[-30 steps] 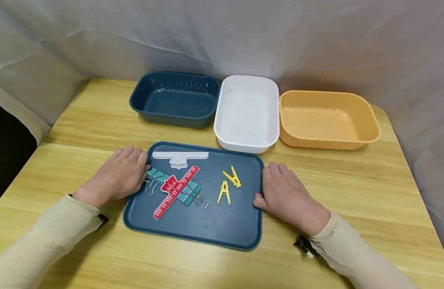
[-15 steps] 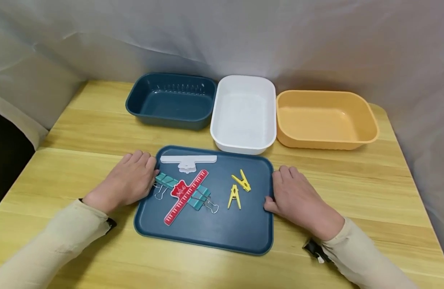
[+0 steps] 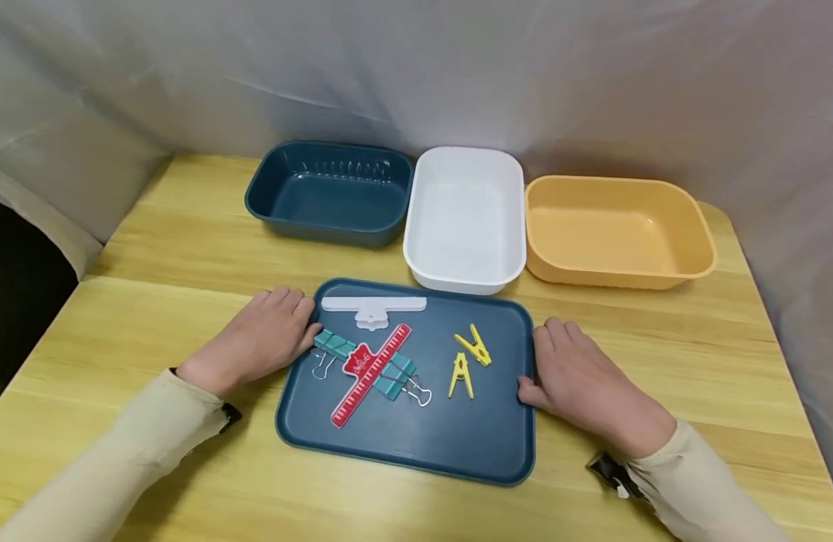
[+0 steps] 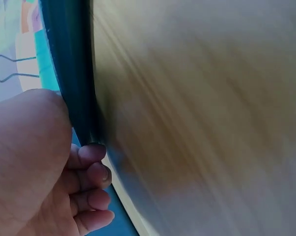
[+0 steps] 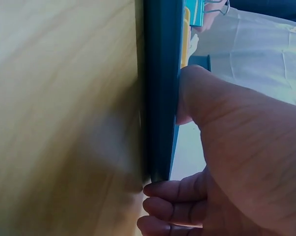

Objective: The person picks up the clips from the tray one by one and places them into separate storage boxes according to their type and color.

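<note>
Together, left hand (image 3: 257, 339) and right hand (image 3: 589, 384) grip tray (image 3: 416, 433) (red clip (image 3: 369, 376) lying inside).

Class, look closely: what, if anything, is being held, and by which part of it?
The blue tray, by its short sides: the left hand grips one edge, the right hand the opposite edge.

We see a dark-blue rectangular plastic tray (image 3: 423, 444), red plastic bar clip (image 3: 371, 376) striped white, teal rectangular binder clips (image 3: 392, 382), yellow plastic clothespins (image 3: 461, 363), white T-shaped plastic clip (image 3: 373, 305), deep-blue oblong tub (image 3: 335, 202), white oblong tub (image 3: 465, 226), orange oblong tub (image 3: 613, 237), yellow wood-grained tabletop (image 3: 152, 316).
</note>
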A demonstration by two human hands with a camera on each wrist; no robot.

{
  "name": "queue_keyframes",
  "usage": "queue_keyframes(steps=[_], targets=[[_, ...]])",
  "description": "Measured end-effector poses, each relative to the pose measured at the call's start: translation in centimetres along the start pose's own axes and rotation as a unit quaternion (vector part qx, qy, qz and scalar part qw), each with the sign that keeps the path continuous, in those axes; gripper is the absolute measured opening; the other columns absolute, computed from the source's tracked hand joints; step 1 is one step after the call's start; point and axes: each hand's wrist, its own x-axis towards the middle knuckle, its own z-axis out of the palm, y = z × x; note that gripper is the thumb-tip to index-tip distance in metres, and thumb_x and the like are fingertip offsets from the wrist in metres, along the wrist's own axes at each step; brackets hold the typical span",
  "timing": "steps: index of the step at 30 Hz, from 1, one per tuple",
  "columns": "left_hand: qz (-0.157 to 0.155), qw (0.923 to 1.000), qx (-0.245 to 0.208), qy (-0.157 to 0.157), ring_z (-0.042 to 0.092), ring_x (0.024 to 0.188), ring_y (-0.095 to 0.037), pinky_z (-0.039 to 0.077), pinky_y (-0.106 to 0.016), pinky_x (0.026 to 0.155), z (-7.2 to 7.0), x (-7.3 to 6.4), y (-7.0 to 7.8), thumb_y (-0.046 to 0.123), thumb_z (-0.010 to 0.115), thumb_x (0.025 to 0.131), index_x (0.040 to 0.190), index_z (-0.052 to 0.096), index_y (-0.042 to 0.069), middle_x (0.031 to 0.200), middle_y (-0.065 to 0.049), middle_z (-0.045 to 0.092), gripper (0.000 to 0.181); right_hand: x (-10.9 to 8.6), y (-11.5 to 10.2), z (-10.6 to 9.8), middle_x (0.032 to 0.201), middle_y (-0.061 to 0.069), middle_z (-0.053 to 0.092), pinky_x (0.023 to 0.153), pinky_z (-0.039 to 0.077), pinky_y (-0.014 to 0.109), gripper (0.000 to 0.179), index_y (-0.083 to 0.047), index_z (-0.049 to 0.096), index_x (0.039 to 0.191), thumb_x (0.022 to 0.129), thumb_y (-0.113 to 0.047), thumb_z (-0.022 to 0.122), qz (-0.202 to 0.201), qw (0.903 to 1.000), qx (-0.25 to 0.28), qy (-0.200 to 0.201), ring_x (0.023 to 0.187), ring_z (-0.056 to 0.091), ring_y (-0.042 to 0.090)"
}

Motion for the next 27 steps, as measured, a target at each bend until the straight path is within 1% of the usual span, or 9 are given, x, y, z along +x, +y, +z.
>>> queue_keyframes(steps=[2, 4, 7, 11, 14, 19, 22, 24, 27], targets=[[0.006, 0.9999, -0.003, 0.009, 0.053, 0.092, -0.029, 0.046, -0.042, 0.083, 0.1, 0.2, -0.1, 0.031, 0.058, 0.104, 0.105, 0.061, 0.002, 0.096, -0.012, 0.060, 0.029, -0.2, -0.1, 0.0, 0.083, 0.007, 0.042, 0.070, 0.031, 0.033, 0.042, 0.003, 0.052, 0.097, 0.088, -0.034, 0.070, 0.004, 1.0000, -0.005, 0.002, 0.075, 0.036, 0.023], [0.013, 0.9998, -0.003, 0.011, 0.053, 0.093, -0.030, 0.046, -0.043, 0.085, 0.2, 0.4, -0.1, 0.031, 0.057, 0.104, 0.105, 0.060, 0.001, 0.097, -0.012, 0.060, 0.030, -0.3, -0.1, -0.1, 0.083, 0.007, 0.041, 0.070, 0.032, 0.034, 0.042, 0.003, 0.051, 0.097, 0.088, -0.034, 0.069, 0.008, 0.9999, -0.010, 0.001, 0.076, 0.036, 0.023], [0.020, 0.9997, -0.012, 0.000, 0.054, 0.097, -0.030, 0.047, -0.044, 0.088, 0.2, 0.5, -0.2, 0.032, 0.055, 0.105, 0.109, 0.061, 0.001, 0.100, -0.013, 0.062, 0.032, -0.4, -0.2, -0.2, 0.083, 0.008, 0.041, 0.071, 0.032, 0.035, 0.041, 0.003, 0.051, 0.096, 0.089, -0.033, 0.068, 0.005, 0.9998, -0.017, 0.000, 0.076, 0.036, 0.024], [0.011, 0.9994, -0.031, -0.013, 0.055, 0.099, -0.030, 0.047, -0.045, 0.087, 0.0, 0.3, -0.4, 0.032, 0.055, 0.105, 0.112, 0.062, 0.001, 0.104, -0.013, 0.063, 0.033, -0.3, -0.4, -0.2, 0.083, 0.008, 0.042, 0.074, 0.033, 0.035, 0.039, 0.003, 0.051, 0.098, 0.090, -0.032, 0.065, -0.005, 0.9998, -0.017, 0.001, 0.077, 0.037, 0.024], [0.009, 0.9990, -0.041, -0.017, 0.055, 0.100, -0.030, 0.047, -0.046, 0.087, 0.1, 0.1, -0.8, 0.033, 0.057, 0.104, 0.114, 0.063, 0.000, 0.104, -0.012, 0.064, 0.035, -0.1, -0.5, -0.2, 0.085, 0.008, 0.042, 0.075, 0.034, 0.036, 0.040, 0.005, 0.051, 0.101, 0.091, -0.032, 0.064, -0.002, 1.0000, -0.007, -0.005, 0.079, 0.038, 0.024], [0.024, 0.9979, -0.055, -0.022, 0.054, 0.099, -0.029, 0.047, -0.046, 0.088, 0.3, 0.2, -1.3, 0.036, 0.059, 0.103, 0.115, 0.064, 0.000, 0.101, -0.011, 0.064, 0.038, -0.2, -0.6, -0.3, 0.090, 0.008, 0.042, 0.075, 0.035, 0.037, 0.043, 0.006, 0.051, 0.109, 0.092, -0.032, 0.065, 0.018, 0.9994, 0.016, -0.025, 0.081, 0.040, 0.024], [0.034, 0.9969, -0.063, -0.032, 0.054, 0.096, -0.028, 0.047, -0.045, 0.087, 0.1, 0.6, -1.4, 0.036, 0.059, 0.103, 0.114, 0.064, -0.001, 0.097, -0.010, 0.063, 0.039, -0.4, -0.6, -0.4, 0.091, 0.008, 0.042, 0.075, 0.035, 0.036, 0.042, 0.005, 0.050, 0.109, 0.093, -0.032, 0.064, 0.028, 0.9990, 0.018, -0.031, 0.082, 0.040, 0.023], [0.038, 0.9963, -0.066, -0.041, 0.053, 0.094, -0.027, 0.048, -0.045, 0.087, 0.0, 0.8, -1.5, 0.036, 0.059, 0.103, 0.114, 0.064, -0.001, 0.096, -0.009, 0.063, 0.039, -0.4, -0.6, -0.5, 0.091, 0.008, 0.043, 0.075, 0.035, 0.036, 0.041, 0.004, 0.050, 0.108, 0.093, -0.032, 0.064, 0.026, 0.9992, 0.013, -0.029, 0.082, 0.040, 0.023], [0.044, 0.9953, -0.073, -0.047, 0.052, 0.092, -0.026, 0.047, -0.044, 0.087, 0.0, 1.1, -1.8, 0.035, 0.060, 0.102, 0.112, 0.064, -0.001, 0.095, -0.009, 0.062, 0.038, -0.3, -0.7, -0.5, 0.091, 0.008, 0.042, 0.075, 0.034, 0.035, 0.040, 0.002, 0.050, 0.106, 0.092, -0.032, 0.065, 0.026, 0.9994, 0.004, -0.024, 0.081, 0.039, 0.022]])
